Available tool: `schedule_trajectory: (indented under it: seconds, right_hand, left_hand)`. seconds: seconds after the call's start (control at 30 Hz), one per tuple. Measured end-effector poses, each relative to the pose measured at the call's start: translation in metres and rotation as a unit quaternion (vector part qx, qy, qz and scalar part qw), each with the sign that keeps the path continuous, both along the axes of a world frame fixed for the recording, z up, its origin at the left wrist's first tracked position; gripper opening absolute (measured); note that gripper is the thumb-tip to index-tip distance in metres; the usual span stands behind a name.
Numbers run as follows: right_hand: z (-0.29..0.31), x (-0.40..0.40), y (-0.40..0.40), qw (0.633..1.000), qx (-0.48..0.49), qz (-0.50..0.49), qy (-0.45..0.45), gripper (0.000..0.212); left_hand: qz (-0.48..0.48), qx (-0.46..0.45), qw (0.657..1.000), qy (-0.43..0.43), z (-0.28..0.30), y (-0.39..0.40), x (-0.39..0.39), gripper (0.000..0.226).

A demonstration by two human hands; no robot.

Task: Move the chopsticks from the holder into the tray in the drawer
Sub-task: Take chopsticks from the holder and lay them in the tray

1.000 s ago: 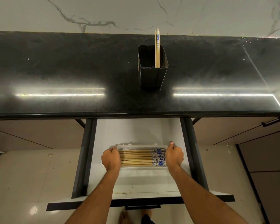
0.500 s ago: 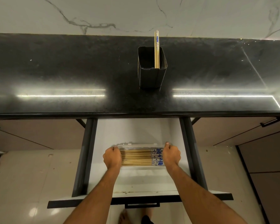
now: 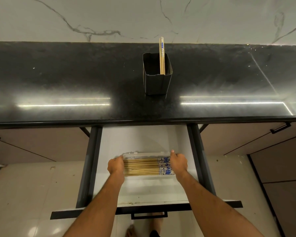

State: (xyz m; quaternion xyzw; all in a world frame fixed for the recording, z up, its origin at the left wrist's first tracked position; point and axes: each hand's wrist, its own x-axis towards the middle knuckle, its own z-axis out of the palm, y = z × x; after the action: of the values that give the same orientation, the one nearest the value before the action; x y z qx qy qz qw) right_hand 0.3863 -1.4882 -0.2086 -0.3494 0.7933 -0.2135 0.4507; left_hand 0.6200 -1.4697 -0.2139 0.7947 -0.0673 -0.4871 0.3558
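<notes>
Head view: at lower centre, the clear tray (image 3: 149, 155) in the open drawer (image 3: 143, 189) is gripped at its ends by the left hand (image 3: 116, 165) and right hand (image 3: 178, 163), fingers curled. Chopsticks (image 3: 143, 167) lie inside; two more chopsticks (image 3: 162, 55) stand in the black holder (image 3: 156, 82) at upper centre.

A white marble wall with grey veins (image 3: 109, 16) fills the top of the frame. Below it, a glossy black stone countertop (image 3: 58, 79) spans the middle, reflecting two bright light strips. Beige cabinet fronts with thin black handles (image 3: 278, 129) sit at mid left and right. Glossy cream floor tiles (image 3: 24, 194) fill the lower left.
</notes>
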Motion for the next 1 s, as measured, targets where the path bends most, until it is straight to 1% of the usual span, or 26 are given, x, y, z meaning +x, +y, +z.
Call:
schedule_trajectory:
  seconds: [0.13, 0.33, 0.4, 0.47, 0.53, 0.57, 0.63, 0.73, 0.8, 0.87, 0.93, 1.0]
  right_hand:
    - [0.002, -0.003, 0.002, 0.999, 0.007, 0.007, -0.033, 0.045]
    - [0.005, -0.009, 0.003, 0.994, 0.033, 0.017, -0.106, 0.044]
    - [0.008, -0.012, 0.003, 0.994, 0.039, 0.037, -0.1, 0.043]
    - [0.01, -0.013, 0.004, 0.995, 0.032, 0.059, -0.075, 0.043]
    - [0.013, -0.012, 0.004, 0.995, 0.015, 0.089, -0.036, 0.044]
    - [0.015, -0.012, 0.005, 0.994, 0.004, 0.107, -0.011, 0.045]
    - [0.022, -0.012, 0.005, 0.986, -0.022, 0.154, 0.054, 0.047]
    - [0.036, -0.012, 0.001, 0.956, -0.072, 0.233, 0.166, 0.048]
    - [0.05, -0.012, -0.004, 0.933, -0.11, 0.265, 0.215, 0.053]
    - [0.068, -0.011, -0.01, 0.912, -0.162, 0.283, 0.25, 0.059]
    - [0.089, -0.01, -0.018, 0.875, -0.209, 0.309, 0.31, 0.063]
    - [0.112, -0.008, -0.029, 0.835, -0.24, 0.334, 0.366, 0.065]
  left_hand:
    - [0.012, 0.001, 1.0, 0.028, 0.004, 0.0, 0.003, 0.021]
    - [-0.024, -0.006, 0.999, 0.037, 0.006, 0.004, 0.006, 0.023]
    - [-0.036, -0.009, 0.999, 0.035, 0.006, 0.005, 0.008, 0.024]
    - [-0.059, -0.008, 0.998, 0.021, 0.007, 0.005, 0.008, 0.024]
    - [-0.095, -0.005, 0.995, -0.022, 0.008, 0.005, 0.008, 0.025]
    - [-0.123, -0.006, 0.991, -0.058, 0.009, 0.005, 0.007, 0.025]
    - [-0.186, -0.028, 0.971, -0.144, 0.016, 0.005, 0.004, 0.025]
    - [-0.278, -0.093, 0.92, -0.258, 0.036, 0.002, 0.0, 0.023]
    - [-0.312, -0.123, 0.889, -0.312, 0.053, -0.005, -0.003, 0.032]
    - [-0.321, -0.162, 0.864, -0.352, 0.071, -0.014, -0.007, 0.042]
    - [-0.335, -0.208, 0.83, -0.394, 0.091, -0.025, -0.012, 0.046]
    - [-0.352, -0.247, 0.786, -0.444, 0.111, -0.037, -0.016, 0.046]
